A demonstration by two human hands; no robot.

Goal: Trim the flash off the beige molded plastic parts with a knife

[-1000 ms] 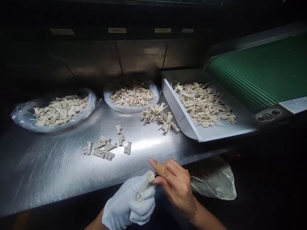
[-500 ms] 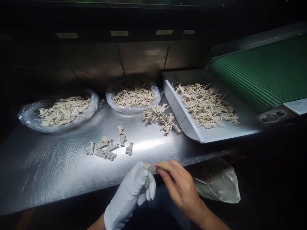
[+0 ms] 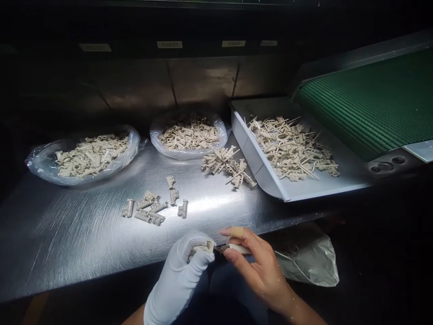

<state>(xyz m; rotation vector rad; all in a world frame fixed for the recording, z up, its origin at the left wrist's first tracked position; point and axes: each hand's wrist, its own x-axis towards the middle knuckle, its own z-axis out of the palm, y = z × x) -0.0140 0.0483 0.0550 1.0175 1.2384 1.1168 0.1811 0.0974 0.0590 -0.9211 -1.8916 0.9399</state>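
Note:
My left hand (image 3: pixel 184 271), in a white glove, is closed around a beige plastic part (image 3: pixel 203 248) with a round opening facing right. My right hand (image 3: pixel 259 264) is bare, with a tan bandage on the index finger, and grips a knife (image 3: pixel 238 248) with a pale handle. The knife's short blade points left, its tip close to the rim of the part; whether they touch I cannot tell. On the metal table above my hands lies a loose group of similar beige parts (image 3: pixel 149 208). Farther right is a heap of parts with thin sticks attached (image 3: pixel 228 166).
Two clear plastic bags (image 3: pixel 34 164) (image 3: pixel 182 155) full of beige parts stand at the back. A white tray (image 3: pixel 267 178) with many stick-bearing parts sits at right, below a green conveyor belt (image 3: pixel 375 99). A greyish bag (image 3: pixel 318 257) hangs below the table's front edge (image 3: pixel 111 267).
My left hand has rolled over, turning the part so its round opening faces the knife. My right hand has turned, and the knife's handle and blade now show.

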